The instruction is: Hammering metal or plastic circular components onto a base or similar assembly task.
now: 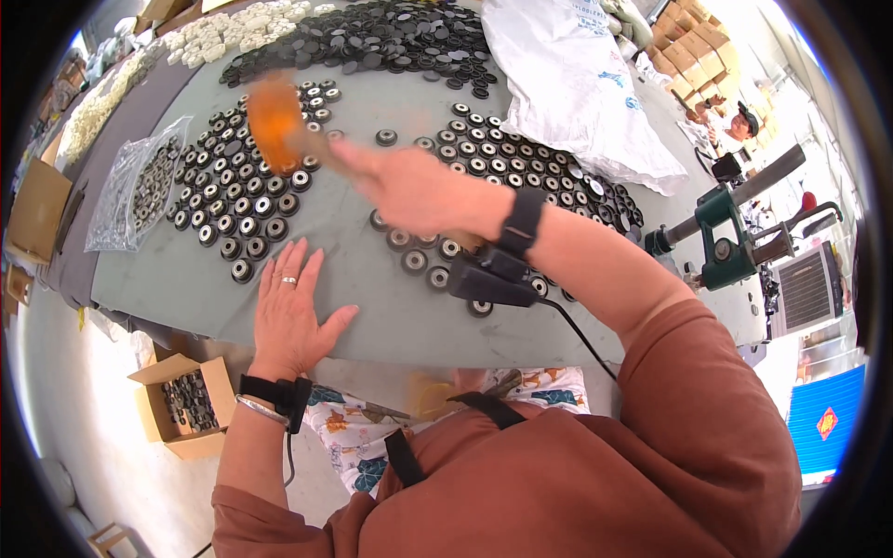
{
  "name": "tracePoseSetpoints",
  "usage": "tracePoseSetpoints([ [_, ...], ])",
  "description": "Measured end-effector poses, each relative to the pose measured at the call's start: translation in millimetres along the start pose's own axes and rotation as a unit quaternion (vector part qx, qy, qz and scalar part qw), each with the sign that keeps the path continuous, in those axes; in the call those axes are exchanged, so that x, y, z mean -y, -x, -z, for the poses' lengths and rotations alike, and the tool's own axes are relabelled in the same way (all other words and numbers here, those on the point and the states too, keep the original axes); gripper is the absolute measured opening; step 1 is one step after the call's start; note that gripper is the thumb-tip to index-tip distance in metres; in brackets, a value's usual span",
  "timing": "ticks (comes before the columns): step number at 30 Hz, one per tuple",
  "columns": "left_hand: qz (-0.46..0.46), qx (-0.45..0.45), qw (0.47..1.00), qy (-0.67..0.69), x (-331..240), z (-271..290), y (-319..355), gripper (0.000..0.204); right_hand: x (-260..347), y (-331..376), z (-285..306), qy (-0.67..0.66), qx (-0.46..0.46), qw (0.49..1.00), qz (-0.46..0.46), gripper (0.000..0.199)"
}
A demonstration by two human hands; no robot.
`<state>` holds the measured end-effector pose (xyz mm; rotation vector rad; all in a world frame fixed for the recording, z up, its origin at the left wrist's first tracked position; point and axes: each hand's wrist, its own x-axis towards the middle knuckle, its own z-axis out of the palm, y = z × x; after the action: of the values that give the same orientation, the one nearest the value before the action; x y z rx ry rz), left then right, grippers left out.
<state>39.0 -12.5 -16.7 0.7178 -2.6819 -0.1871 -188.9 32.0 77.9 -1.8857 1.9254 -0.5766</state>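
Note:
My right hand (419,191) is closed around the handle of a mallet with an orange head (273,121). Motion blurs the mallet, which is over a left-hand group of round black wheels with metal bearing centres (248,226); whether its head touches any is unclear. My left hand (293,312), wearing a ring, lies flat on the grey-green tabletop (186,298) just below that group, fingers spread and holding nothing. Beyond and beneath my right forearm sits a second group of similar wheels (502,165), partly hidden by the hand and wrist strap.
Black discs (372,42) and white plastic parts (242,33) are heaped at the far side. A clear bag of parts (139,200) lies left, a white sack (567,84) far right. A green metal tool (721,242) stands right. An open carton (186,405) sits below; another person (739,126) is beyond.

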Motion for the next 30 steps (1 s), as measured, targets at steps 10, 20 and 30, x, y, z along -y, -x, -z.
tracePoseSetpoints([
  [10, -0.004, -0.008, 1.000, 0.003, 0.1, 2.1, 1.3, 0.073, 34.6, 1.1, 26.7, 0.016, 0.007, 1.000, 0.023, 0.053],
  [20, 0.015, 0.009, 1.000, -0.009, 0.8, 2.9, 1.2, 0.072, 37.3, 0.2, 19.0, 0.089, 0.089, 0.991, 0.035, 0.053],
  [30, -0.015, -0.017, 0.999, 0.044, -1.0, -0.3, 5.3, 0.067, 36.9, 10.0, -0.6, 0.073, 0.107, 0.990, 0.049, 0.054],
])
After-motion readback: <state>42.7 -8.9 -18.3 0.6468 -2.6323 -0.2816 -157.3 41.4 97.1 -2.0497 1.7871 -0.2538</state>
